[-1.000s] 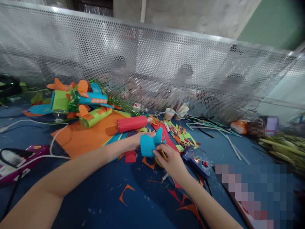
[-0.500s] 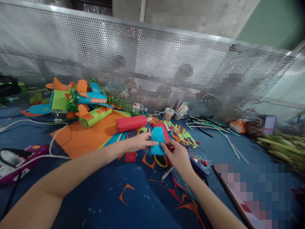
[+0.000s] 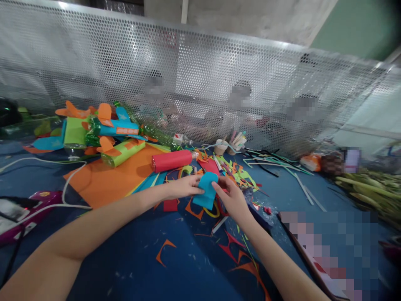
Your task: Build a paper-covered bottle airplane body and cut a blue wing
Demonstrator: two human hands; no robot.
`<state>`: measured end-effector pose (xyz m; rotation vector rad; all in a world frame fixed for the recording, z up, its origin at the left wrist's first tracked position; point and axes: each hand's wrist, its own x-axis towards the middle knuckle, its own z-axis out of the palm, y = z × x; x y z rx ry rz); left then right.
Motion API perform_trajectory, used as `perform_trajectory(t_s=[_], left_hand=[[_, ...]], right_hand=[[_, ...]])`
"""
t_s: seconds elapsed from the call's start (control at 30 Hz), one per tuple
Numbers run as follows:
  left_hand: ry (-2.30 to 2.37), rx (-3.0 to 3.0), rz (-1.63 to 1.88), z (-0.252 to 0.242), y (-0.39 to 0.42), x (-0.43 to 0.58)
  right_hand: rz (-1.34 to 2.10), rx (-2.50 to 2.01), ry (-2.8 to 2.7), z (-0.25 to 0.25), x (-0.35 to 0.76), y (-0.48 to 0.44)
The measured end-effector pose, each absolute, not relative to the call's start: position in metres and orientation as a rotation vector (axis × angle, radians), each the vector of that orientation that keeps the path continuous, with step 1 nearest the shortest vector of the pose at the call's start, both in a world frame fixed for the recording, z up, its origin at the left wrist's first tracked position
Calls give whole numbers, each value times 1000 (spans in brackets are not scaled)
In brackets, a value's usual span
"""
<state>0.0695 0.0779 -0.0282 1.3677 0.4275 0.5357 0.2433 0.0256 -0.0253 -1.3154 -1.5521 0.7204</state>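
Both my hands hold a blue paper cutout with a rounded top, raised a little over the scraps. My left hand pinches its left edge. From the right, my right hand grips the other edge, thumb on the front face. Beneath it show a yellow ring, probably a scissors handle or tape roll, and a red paper piece. A bottle wrapped in red paper lies just beyond my left hand.
Paper-covered bottle models and a green-wrapped bottle lie at the left on orange paper. A purple power strip with cables is at far left. Cups of markers stand by the perforated metal partition. A pixelated tablet-like object lies at right.
The blue cutout has tilted, its top leaning right and its lower end swinging left. My right thumb has shifted upward along its edge. The whole view has moved slightly.
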Motion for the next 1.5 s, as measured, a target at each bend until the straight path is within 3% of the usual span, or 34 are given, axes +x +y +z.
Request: perform_trajectory(t_s=[0.5,1.5], left_hand=[[523,1411,412,-35,72,69],[600,1327,540,-42,66,76]], right_hand=[[767,-1254,-1384,-23,254,31],[727,-1242,-1318,-28,259,36]])
